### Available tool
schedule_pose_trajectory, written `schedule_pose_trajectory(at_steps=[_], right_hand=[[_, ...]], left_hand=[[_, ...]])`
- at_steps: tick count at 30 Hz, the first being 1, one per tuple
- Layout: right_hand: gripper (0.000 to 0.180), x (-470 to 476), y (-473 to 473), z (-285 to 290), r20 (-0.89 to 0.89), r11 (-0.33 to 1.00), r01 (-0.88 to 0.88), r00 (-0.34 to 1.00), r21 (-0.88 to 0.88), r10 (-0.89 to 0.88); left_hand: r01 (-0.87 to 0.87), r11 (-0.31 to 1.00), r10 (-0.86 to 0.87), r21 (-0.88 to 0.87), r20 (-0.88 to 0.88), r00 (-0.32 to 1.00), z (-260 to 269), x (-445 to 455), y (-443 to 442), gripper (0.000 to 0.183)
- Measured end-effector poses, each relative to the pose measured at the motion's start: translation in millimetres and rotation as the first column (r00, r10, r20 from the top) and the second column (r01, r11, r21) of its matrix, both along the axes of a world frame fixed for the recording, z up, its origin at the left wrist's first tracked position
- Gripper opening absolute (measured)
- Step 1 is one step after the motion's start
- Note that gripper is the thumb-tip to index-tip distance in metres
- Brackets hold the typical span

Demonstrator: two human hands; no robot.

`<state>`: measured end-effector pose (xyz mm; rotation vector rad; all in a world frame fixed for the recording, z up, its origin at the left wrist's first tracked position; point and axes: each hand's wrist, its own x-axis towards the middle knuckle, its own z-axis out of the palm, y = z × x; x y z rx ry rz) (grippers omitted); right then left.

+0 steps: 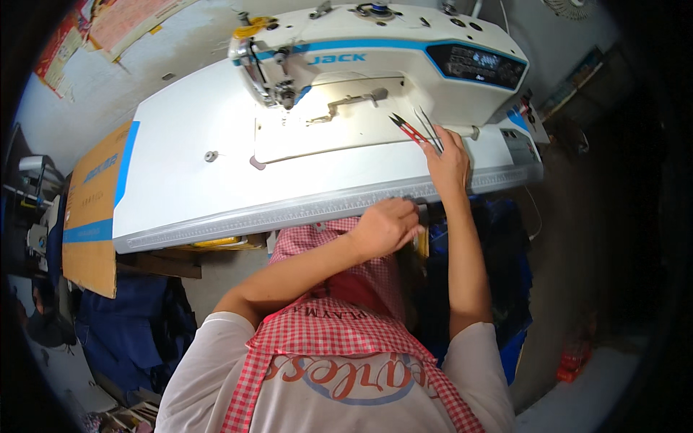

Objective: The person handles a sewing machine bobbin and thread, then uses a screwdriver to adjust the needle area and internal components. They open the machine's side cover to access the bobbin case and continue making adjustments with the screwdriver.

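Observation:
My right hand [448,162] is over the front right part of the white sewing table [184,178]. Its fingers are closed around the handle ends of red-handled thread snips [412,131] and metal tweezers [432,130], whose tips point away from me. At the table's front edge, below the ruler strip [303,208], my left hand [387,227] is curled. Its fingertips are partly hidden, so whether it grips anything cannot be told. Behind the tools stands a white Jack sewing machine [379,59], its lamp lit and its display glowing. A small metal bobbin [210,156] lies left of the needle area.
A cardboard sheet [89,205] covers the table's left end. Dark blue fabric [135,325] is heaped below left, with more dark blue material [487,270] below right. A control panel [518,146] is set into the table's right end. Yellow thread [253,26] sits atop the machine head.

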<state>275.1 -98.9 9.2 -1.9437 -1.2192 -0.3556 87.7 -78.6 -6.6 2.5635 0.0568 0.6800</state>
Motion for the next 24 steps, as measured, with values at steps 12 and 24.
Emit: schedule_pose_trajectory(at_steps=[12, 24], right_hand=[[0.021, -13, -16, -20, 0.068, 0.95, 0.206, 0.978, -0.233, -0.196], [0.012, 6, -93, -28, -0.918, 0.9, 0.331, 0.365, 0.282, 0.154]], left_hand=[[-0.508, 0.841, 0.497, 0.184, 0.104, 0.861, -11, 55, 161, 0.047], [-0.333, 0.936, 0.346, 0.117, -0.112, 0.932, 19, 24, 143, 0.037]])
